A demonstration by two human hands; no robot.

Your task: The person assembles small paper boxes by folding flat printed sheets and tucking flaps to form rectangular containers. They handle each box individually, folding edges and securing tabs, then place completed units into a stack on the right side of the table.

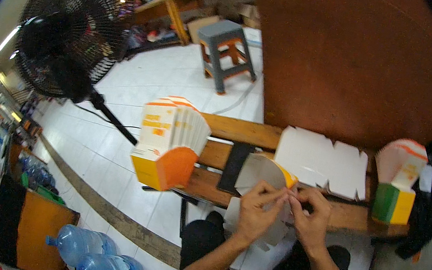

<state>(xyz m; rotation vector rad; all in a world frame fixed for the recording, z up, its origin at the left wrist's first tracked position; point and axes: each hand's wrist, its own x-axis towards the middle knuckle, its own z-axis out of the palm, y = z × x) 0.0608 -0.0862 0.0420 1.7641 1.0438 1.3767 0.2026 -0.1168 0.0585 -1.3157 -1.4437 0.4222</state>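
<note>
A paper carton (256, 172), pale grey inside with a yellow edge, is bent into a curve over the front of the wooden bench. My left hand (259, 212) pinches its edge with closed fingers. Close beside it, fingertips almost meeting, my right hand (310, 216) pinches the same edge; the exact spot they grip is hidden by the fingers. Part of the carton hangs below the bench between my hands. Flat white carton blanks (312, 157) lie just behind. A flat black object (235, 166) rests to the carton's left.
Nested white, yellow and orange cartons (164, 133) stand at the bench's left end. More cartons, green and yellow below (394, 204), stand at its right end (339, 223). A black fan (73, 29), a grey stool (225, 48), a brown panel (359, 61) and large blue water bottles (87, 247) surround me.
</note>
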